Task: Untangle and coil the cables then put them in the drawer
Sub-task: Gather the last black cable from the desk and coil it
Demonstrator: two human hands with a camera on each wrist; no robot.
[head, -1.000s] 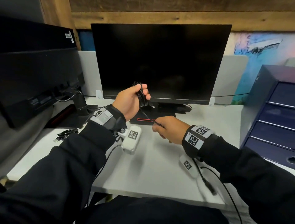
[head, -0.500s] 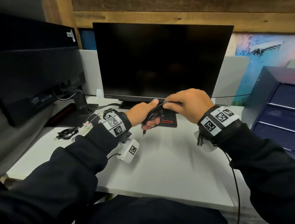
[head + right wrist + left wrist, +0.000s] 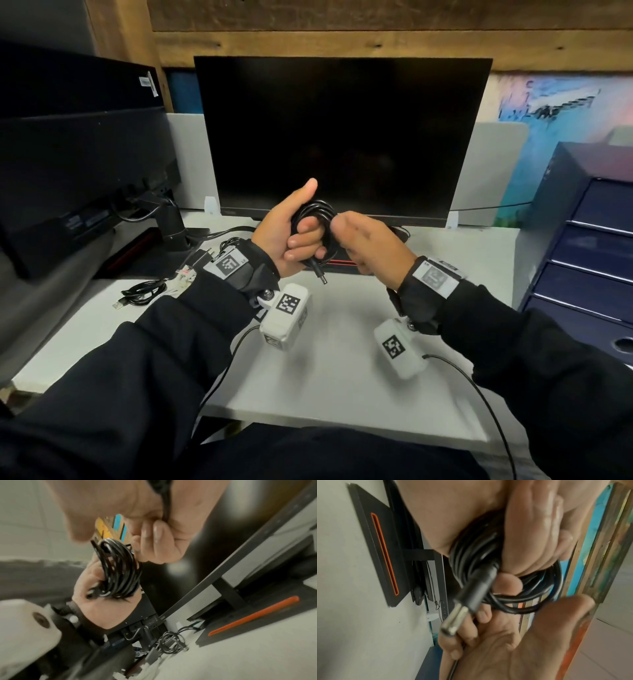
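Note:
My left hand (image 3: 291,236) grips a coil of black cable (image 3: 315,214) above the desk in front of the monitor, thumb pointing up. A barrel plug (image 3: 320,277) hangs from the bottom of the coil. My right hand (image 3: 368,241) is just right of the coil and pinches a strand of the same cable. The left wrist view shows the coil (image 3: 471,550) under my curled fingers (image 3: 536,534) and the metal-tipped plug (image 3: 462,608). In the right wrist view the strand (image 3: 166,504) runs between my thumb and fingers, with the coil (image 3: 118,569) beyond. The blue drawer unit (image 3: 589,246) stands at the right, drawers closed.
A second bundled black cable (image 3: 140,294) with a USB end lies on the white desk (image 3: 342,377) at the left, beside a pile of adapters and cables (image 3: 205,260). The monitor (image 3: 339,137) and its base (image 3: 342,264) stand behind my hands; another monitor (image 3: 78,164) is at left.
My right hand swept over the top of the coil and came down on its right side, laying on another loop. My left hand stayed in front of the monitor gripping the coil.

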